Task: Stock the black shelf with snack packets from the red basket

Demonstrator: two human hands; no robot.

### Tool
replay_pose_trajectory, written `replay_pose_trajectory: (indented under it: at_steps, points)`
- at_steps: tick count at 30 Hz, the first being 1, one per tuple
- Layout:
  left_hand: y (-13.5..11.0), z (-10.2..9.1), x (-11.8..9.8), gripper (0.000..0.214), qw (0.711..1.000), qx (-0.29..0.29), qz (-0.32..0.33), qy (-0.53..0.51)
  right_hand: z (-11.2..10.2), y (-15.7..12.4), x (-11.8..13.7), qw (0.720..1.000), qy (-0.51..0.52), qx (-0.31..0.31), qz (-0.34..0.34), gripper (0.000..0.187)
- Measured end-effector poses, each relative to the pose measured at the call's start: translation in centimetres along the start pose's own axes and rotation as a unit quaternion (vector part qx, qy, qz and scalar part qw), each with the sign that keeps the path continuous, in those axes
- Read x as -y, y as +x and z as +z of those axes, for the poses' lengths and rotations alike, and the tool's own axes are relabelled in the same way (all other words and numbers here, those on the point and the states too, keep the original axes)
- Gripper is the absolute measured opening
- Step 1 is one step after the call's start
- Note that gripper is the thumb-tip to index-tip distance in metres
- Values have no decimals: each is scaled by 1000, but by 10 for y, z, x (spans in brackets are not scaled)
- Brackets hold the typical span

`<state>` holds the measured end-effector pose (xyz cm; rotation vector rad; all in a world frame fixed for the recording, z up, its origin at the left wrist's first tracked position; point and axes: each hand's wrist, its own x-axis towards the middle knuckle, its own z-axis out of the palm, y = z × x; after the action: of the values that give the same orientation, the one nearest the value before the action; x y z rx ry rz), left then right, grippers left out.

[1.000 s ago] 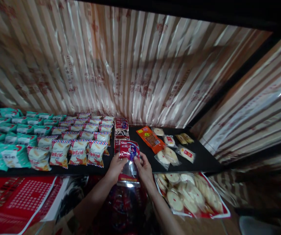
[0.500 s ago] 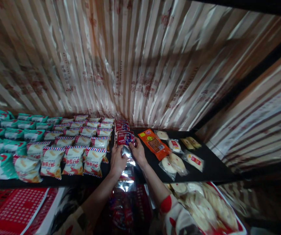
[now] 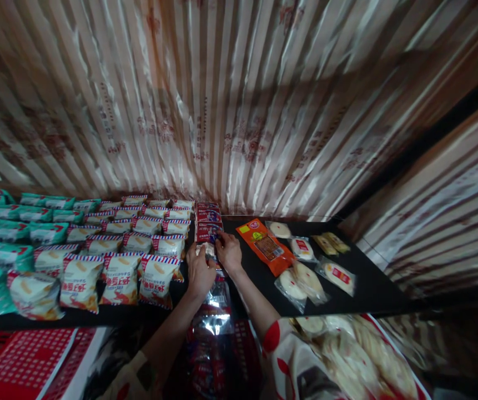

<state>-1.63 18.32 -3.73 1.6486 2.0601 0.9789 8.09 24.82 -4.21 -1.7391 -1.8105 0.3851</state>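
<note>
A striped curtain is hung behind a black shelf. Rows of snack bags are laid out on the shelf's left part, and an orange packet is seen further right. Between them, at the near end of a red column, a red packet is pressed to the shelf, its edges gripped by the left hand and the right hand.

Snack packets fill the shelf left; wrapped cakes lie right, a pouch between.

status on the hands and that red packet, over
Left hand, right hand both on red packet on black shelf. Striped bags left, orange packet right, nothing blocking.
</note>
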Motion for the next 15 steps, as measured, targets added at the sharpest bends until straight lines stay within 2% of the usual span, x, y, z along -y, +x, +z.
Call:
replay_pose_trajectory:
  at_steps: [15]
  points:
    - [-4,-4,-8,53,998,34,-19,49,9,3,-5,1000,-10,-10,19,37]
